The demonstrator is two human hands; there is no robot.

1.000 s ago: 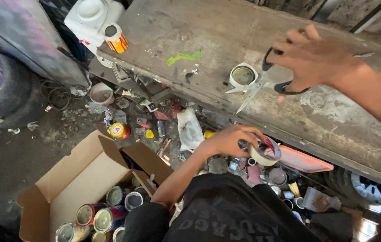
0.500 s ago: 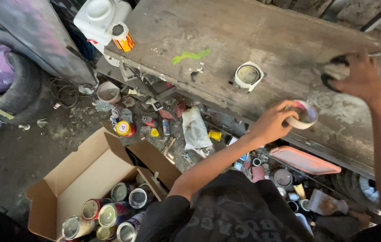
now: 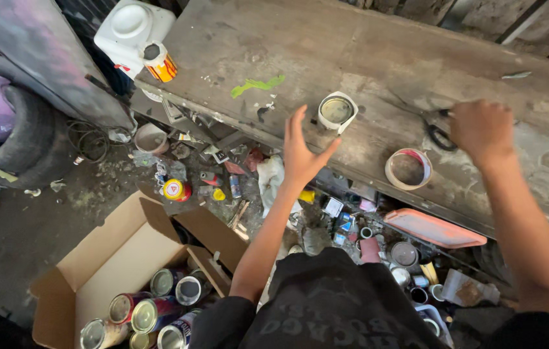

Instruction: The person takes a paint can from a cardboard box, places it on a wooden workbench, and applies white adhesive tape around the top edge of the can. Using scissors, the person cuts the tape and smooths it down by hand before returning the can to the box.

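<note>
Scissors lying flat on bench, handles under right hand, left hand spread

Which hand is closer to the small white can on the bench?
Left. The left hand is open just beside the small white can; the right hand rests farther along, on scissors.

An open brown cardboard box is sitting on the floor, holding round tins. A white plastic jug is standing beside an orange-labelled can.
</note>
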